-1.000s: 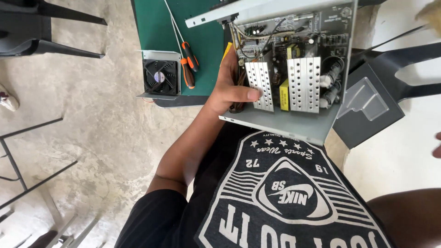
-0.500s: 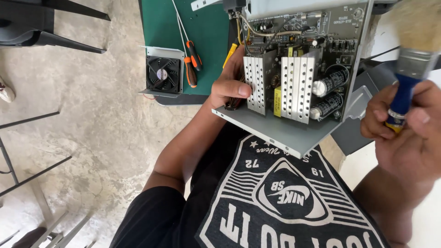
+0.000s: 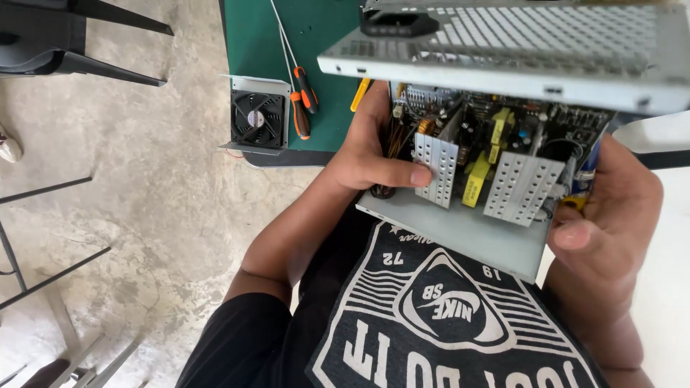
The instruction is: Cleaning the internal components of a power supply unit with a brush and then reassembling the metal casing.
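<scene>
A cooling fan (image 3: 257,118) in its grey metal frame hangs over the near left edge of the green-topped bench (image 3: 251,43), above a bare concrete floor (image 3: 144,215), with two orange-handled screwdrivers (image 3: 302,100) lying just beside it on the bench and a yellow tool (image 3: 360,94) a little further right. In front of the bench's near edge, a person in a black printed shirt (image 3: 431,323) holds an opened power supply unit (image 3: 489,179) over the lap, clear of the bench. The left hand (image 3: 374,154) has its grip closed on the left side of the unit, the thumb pressed flat against a perforated silver heat sink (image 3: 435,167), with brown wires behind the fingers. Yellow components and a second perforated heat sink (image 3: 521,188) sit on the circuit board at the middle, while the unit's vented grey casing (image 3: 517,43) fills the top of the view. The right hand (image 3: 611,208) clasps the right side of the unit, its grip folded around the metal base plate (image 3: 460,233) edge; a blue-and-yellow object (image 3: 583,179) shows between palm and unit, too hidden to identify
</scene>
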